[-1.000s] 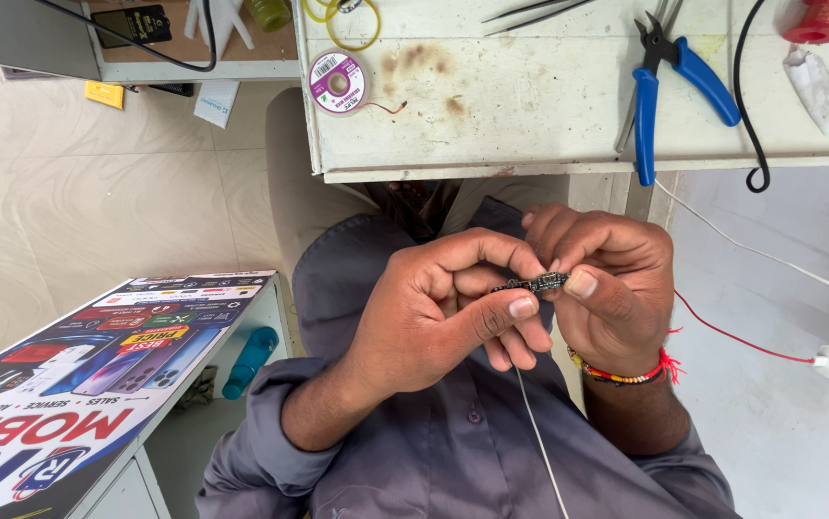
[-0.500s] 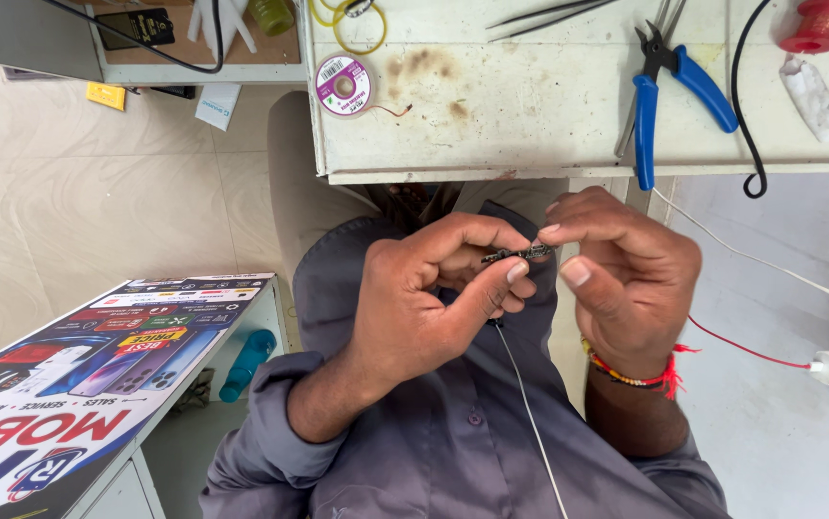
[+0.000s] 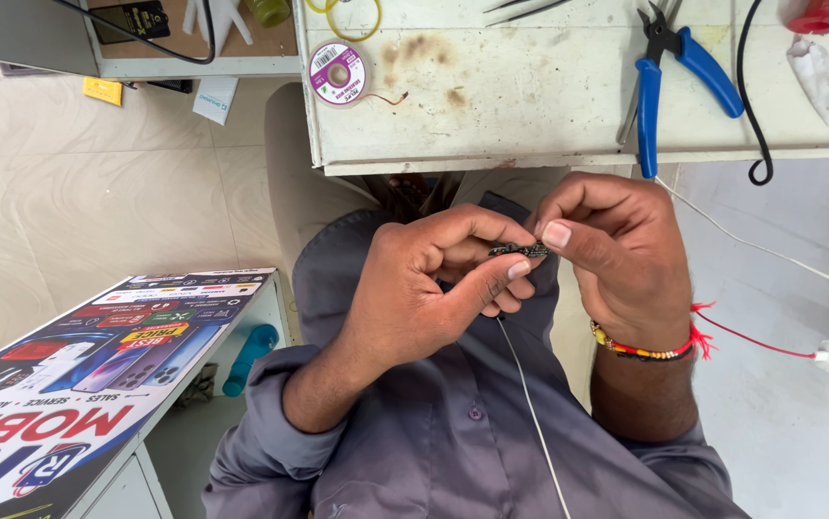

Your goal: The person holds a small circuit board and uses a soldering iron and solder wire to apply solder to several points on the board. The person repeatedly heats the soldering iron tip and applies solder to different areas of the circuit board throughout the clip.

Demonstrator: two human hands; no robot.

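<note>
This is a small phone-repair workshop with a sales counter. At the top of the frame a stained white workbench (image 3: 549,106) carries blue-handled pliers (image 3: 669,77), a spool of solder wick (image 3: 338,72), tweezers (image 3: 520,10) and a black cable (image 3: 755,106). At the lower left, a counter (image 3: 97,384) bears a poster picturing mobile phones.
</note>
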